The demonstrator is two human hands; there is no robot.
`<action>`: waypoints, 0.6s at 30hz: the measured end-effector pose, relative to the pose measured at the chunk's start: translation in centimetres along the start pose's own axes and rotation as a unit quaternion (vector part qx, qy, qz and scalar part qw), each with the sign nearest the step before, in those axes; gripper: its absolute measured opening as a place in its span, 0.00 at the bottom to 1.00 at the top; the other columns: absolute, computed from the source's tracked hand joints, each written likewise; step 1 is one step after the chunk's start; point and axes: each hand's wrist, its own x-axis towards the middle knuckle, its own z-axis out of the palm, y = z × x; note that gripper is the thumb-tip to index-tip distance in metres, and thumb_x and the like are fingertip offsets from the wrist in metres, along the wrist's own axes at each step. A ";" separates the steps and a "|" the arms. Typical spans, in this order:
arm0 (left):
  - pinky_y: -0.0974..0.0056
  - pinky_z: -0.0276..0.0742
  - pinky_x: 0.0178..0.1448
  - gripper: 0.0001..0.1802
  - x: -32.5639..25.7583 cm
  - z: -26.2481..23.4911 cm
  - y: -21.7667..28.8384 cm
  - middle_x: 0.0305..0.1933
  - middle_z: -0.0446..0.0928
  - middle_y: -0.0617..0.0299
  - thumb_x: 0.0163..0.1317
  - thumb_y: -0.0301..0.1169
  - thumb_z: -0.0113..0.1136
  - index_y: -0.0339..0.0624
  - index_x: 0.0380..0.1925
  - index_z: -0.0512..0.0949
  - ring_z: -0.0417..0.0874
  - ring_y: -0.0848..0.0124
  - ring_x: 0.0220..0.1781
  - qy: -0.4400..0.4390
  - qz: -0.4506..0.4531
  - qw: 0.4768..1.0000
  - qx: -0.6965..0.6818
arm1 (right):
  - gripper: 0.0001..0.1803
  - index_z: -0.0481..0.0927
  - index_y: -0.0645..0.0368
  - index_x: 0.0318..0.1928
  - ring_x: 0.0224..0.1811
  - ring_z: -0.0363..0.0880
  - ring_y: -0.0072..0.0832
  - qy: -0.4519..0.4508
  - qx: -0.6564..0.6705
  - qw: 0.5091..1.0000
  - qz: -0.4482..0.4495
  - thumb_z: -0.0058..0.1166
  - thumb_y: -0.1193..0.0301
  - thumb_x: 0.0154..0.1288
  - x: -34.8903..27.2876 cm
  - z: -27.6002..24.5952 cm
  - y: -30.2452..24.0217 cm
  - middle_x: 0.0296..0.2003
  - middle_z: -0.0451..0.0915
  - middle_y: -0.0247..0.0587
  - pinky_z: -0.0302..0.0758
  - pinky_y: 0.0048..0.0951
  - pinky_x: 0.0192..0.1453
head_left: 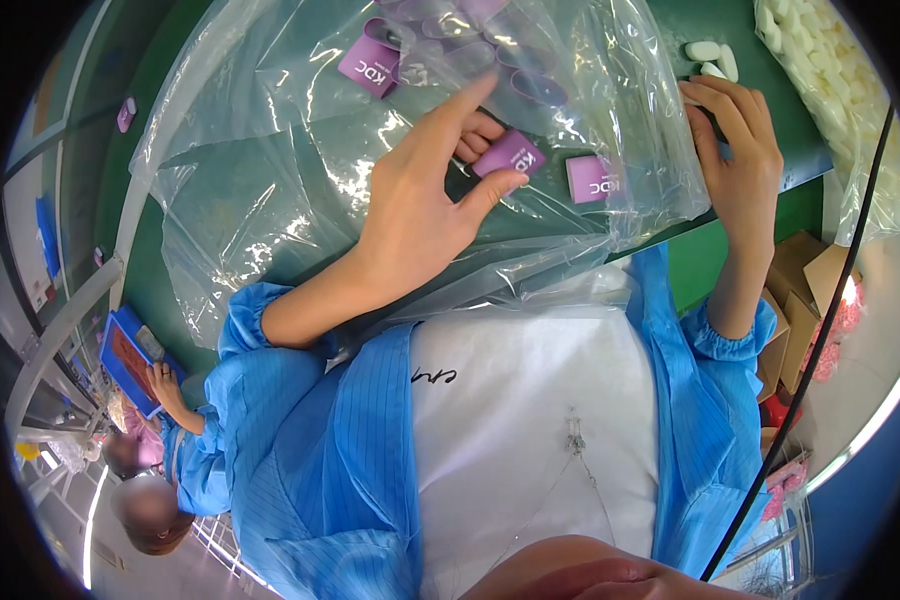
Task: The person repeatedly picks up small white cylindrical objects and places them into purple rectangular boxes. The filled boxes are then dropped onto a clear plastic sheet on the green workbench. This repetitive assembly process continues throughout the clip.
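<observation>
My left hand (420, 190) holds a small purple printed sleeve (508, 155) between its thumb and bent fingers, while the index finger stretches away from it. Just right of that sleeve lies another purple sleeve (592, 179), and a third purple sleeve (370, 66) is farther back on the left. Several oval purple rings (538, 88) sit together beyond my left hand, among the clear plastic bag (300, 130). My right hand (738, 135) is by the bag's right edge with bent fingers, thumb apart, and nothing visible between them. White oblong pieces (703, 50) lie just beyond its fingertips.
At the far right, a clear bag of white pieces (820, 60) rests on the green table (790, 210). Cardboard boxes (795, 300) stand below the table's right side. To the left, a co-worker's hand (170, 390) is at a blue tray (130, 350). A dark cable (820, 350) crosses the right side.
</observation>
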 end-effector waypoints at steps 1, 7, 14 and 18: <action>0.66 0.79 0.50 0.38 0.0 -0.1 0.2 0.50 0.78 0.56 0.55 0.24 0.76 0.37 0.67 0.71 0.80 0.69 0.40 -0.025 -0.012 0.999 -0.017 | 0.11 0.85 0.60 0.44 0.37 0.81 0.35 -0.008 -0.005 1.000 -0.016 0.64 0.82 0.60 0.3 -0.2 0.5 0.40 0.84 0.39 0.79 0.31 0.42; 0.67 0.78 0.52 0.21 0.0 -1.0 0.6 0.51 0.78 0.56 0.58 0.17 0.69 0.36 0.53 0.83 0.81 0.69 0.45 -0.073 0.083 0.992 -0.066 | 0.10 0.84 0.65 0.40 0.33 0.79 0.37 0.105 0.132 0.985 0.042 0.65 0.84 0.56 -0.2 -1.1 -2.2 0.38 0.83 0.45 0.77 0.33 0.39; 0.64 0.83 0.45 0.18 0.1 0.3 -0.7 0.45 0.83 0.56 0.52 0.15 0.70 0.39 0.44 0.86 0.86 0.64 0.43 -0.018 0.098 0.994 -0.045 | 0.21 0.83 0.73 0.40 0.34 0.78 0.40 -0.002 0.218 0.963 -0.156 0.64 0.80 0.39 -0.8 2.2 -9.8 0.37 0.80 0.50 0.78 0.33 0.36; 0.65 0.84 0.49 0.18 0.0 0.2 -0.6 0.45 0.84 0.55 0.52 0.15 0.71 0.37 0.45 0.87 0.87 0.64 0.45 -0.023 0.089 0.995 -0.046 | 0.22 0.82 0.75 0.39 0.35 0.77 0.40 0.001 0.130 0.979 -0.160 0.62 0.78 0.38 -0.9 2.6 -10.3 0.38 0.79 0.51 0.79 0.34 0.35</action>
